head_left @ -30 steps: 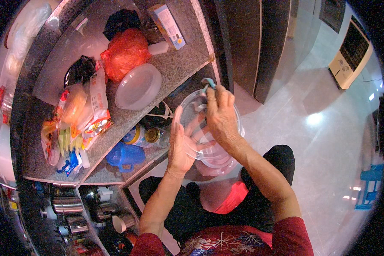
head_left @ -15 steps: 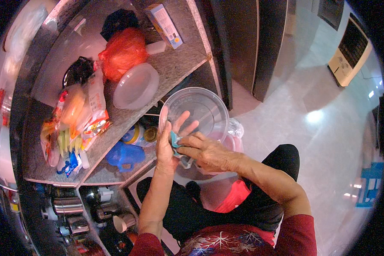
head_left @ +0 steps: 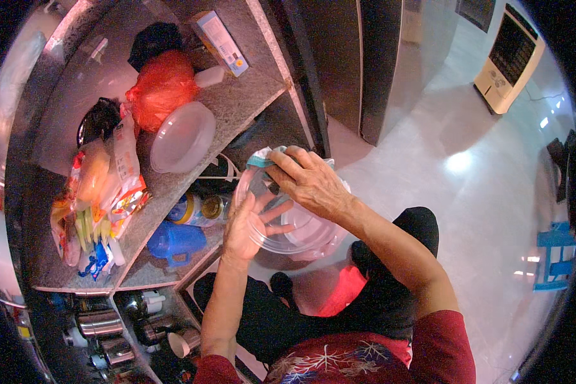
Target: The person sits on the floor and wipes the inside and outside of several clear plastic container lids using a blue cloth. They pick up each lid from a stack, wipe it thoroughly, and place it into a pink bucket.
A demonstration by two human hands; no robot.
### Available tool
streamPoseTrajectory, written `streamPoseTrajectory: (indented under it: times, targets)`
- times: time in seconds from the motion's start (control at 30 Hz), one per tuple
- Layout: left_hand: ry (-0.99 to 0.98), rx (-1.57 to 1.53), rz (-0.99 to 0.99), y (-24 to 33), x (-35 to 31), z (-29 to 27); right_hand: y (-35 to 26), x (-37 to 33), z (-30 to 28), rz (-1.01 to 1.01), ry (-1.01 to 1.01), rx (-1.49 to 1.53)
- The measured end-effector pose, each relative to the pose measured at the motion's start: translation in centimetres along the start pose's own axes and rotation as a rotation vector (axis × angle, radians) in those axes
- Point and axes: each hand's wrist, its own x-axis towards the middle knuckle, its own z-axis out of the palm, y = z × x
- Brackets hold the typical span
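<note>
A round clear plastic tub (head_left: 304, 238) is in front of me, tilted above my knees. My left hand (head_left: 244, 232) supports it from the left, fingers spread and seen through the clear plastic. Over the tub's far rim lies my right hand (head_left: 310, 182), fingers bent around a teal-and-white cloth (head_left: 260, 157). The cloth folds across the rim, and part of it is hidden under the right fingers. A translucent whitish lid (head_left: 184, 136) rests on the stone shelf to the left of the tub.
On the shelf (head_left: 233, 105) are a red plastic bag (head_left: 163, 89), food packets (head_left: 112, 173) and a small box (head_left: 219, 43). A blue plastic jug (head_left: 176, 242) stands lower down, above metal pots (head_left: 101, 321). Across the floor are an air cooler (head_left: 507, 61) and a blue plastic item (head_left: 555, 256).
My right hand has moved with the cloth from beside my left palm up to the far rim. The tub has tilted and sits lower, nearer to me.
</note>
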Motion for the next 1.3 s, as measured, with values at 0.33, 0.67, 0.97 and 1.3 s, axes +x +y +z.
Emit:
streamPoseTrajectory:
  times: [0.33,0.67,0.97,1.3]
  targets:
    - [0.127,0.077,0.212,0.4,-0.2,0.2,-1.2,-3.5,1.3,0.318,-0.216,-0.04]
    - [0.147,0.044,0.268,0.3,-0.2,0.2,-3.4,-3.6,0.2,0.48,-0.344,0.224]
    - [0.052,-0.001,0.122,-1.0,0.1,0.6,-2.4,0.7,3.4,0.305,0.171,0.225]
    - [0.082,0.028,0.206,-0.3,-0.4,-0.3,-7.0,-1.5,1.8,0.034,-0.121,0.695]
